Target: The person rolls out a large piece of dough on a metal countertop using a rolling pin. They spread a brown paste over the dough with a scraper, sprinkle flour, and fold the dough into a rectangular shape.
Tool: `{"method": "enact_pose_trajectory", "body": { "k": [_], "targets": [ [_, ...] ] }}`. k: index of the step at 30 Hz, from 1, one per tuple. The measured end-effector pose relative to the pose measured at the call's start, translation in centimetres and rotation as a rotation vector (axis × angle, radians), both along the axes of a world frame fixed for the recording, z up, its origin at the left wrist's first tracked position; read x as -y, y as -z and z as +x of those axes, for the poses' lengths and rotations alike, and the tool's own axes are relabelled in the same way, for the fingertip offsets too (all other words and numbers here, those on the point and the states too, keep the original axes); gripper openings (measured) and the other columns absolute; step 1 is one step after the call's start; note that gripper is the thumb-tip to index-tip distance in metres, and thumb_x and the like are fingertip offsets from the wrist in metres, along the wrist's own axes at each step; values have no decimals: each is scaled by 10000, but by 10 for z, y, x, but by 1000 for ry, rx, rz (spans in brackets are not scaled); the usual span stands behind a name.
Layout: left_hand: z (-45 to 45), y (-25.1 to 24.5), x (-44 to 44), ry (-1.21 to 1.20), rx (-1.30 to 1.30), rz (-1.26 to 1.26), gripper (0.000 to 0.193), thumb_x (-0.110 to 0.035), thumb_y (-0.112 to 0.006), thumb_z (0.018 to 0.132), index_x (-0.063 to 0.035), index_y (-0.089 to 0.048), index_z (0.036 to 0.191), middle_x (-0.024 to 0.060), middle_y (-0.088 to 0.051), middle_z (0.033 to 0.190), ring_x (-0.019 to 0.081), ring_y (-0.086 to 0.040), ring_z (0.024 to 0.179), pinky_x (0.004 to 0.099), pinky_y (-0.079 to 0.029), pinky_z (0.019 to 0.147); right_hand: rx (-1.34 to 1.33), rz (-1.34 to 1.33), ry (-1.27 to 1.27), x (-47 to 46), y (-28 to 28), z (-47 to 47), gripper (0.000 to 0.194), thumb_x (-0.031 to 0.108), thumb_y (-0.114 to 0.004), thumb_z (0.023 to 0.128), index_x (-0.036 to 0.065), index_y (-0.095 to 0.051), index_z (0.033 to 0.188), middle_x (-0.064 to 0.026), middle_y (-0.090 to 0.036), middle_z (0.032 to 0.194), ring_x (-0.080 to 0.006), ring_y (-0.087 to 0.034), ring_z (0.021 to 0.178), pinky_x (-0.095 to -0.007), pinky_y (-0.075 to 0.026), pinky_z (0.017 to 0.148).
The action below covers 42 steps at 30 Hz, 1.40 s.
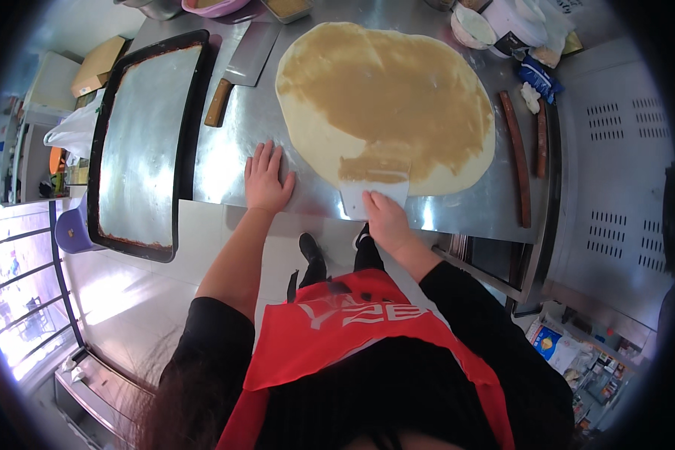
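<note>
A large rolled-out sheet of dough [326, 143] lies on the steel worktable [309, 185]. Brown paste [394, 84] coats most of it, while pale dough shows along the lower left and lower edge. My right hand [391, 222] grips a white plastic dough scraper [374, 188], whose paste-smeared far edge rests on the near side of the sheet. Flat on the bare steel, to the left of the dough, my left hand [267, 179] has its fingers spread and holds nothing.
A dark-rimmed baking tray [188, 146] juts past the table's front edge at left. Beside it lies a cleaver [253, 53] with a wooden handle. Two slim brown rods [516, 157] [541, 140] lie at right, near a blue packet [540, 79]. Bowls [216, 7] line the back.
</note>
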State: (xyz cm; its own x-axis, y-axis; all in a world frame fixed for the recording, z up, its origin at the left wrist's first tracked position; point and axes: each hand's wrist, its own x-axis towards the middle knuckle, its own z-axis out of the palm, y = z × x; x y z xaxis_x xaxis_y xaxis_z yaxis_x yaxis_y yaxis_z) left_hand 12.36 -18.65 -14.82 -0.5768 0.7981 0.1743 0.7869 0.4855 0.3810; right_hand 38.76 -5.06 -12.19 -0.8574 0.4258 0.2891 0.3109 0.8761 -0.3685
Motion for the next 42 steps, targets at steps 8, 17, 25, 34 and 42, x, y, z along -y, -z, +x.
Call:
{"method": "enact_pose_trajectory", "body": {
  "k": [8, 17, 25, 34, 42],
  "targets": [
    [-1, -1, -2, 9, -3, -10, 597, -312, -643, 847, -105, -520, 1393, 104, -417, 1531, 311, -335, 1443, 497, -243, 1183, 73, -233, 235, -46, -86, -56, 194, 95, -660, 809, 13, -649, 985, -178, -632, 846, -397, -632, 848, -469, -527, 756],
    [-1, -3, 0, 24, -42, -87, 606, -255, -640, 845, -94, -495, 1410, 114, -394, 1546, 319, -317, 1455, 511, -232, 1182, 43, -472, 839, -175, 2, 23, 380, 247, -720, 798, -24, -665, 1058, -225, -701, 958, -372, -688, 909, -465, -534, 821],
    [-2, 1, -3, 45, -86, -115, 606, -256, -626, 850, -90, -488, 1415, 125, -390, 1546, 322, -317, 1455, 514, -229, 1182, -684, -947, 1125, -224, 19, 178, 346, 143, -735, 804, -70, -678, 1071, -158, -729, 985, -215, -700, 927, -373, -544, 791],
    [-1, -1, -2, 44, -76, -151, 606, -248, -608, 854, -82, -471, 1420, 133, -377, 1550, 347, -305, 1454, 520, -218, 1184, -288, -709, 1288, -257, -2, 211, 339, 122, -736, 828, -69, -668, 1100, -185, -729, 1014, -239, -705, 943, -381, -541, 803],
    [-3, 0, -2, 63, -103, -146, 616, -246, -603, 848, -78, -464, 1424, 139, -380, 1549, 347, -311, 1454, 524, -225, 1180, -68, -183, 622, -336, -95, 104, 314, 60, -614, 913, 85, -653, 1223, -163, -699, 1137, -326, -685, 1015, -340, -538, 861]
  ]
}}
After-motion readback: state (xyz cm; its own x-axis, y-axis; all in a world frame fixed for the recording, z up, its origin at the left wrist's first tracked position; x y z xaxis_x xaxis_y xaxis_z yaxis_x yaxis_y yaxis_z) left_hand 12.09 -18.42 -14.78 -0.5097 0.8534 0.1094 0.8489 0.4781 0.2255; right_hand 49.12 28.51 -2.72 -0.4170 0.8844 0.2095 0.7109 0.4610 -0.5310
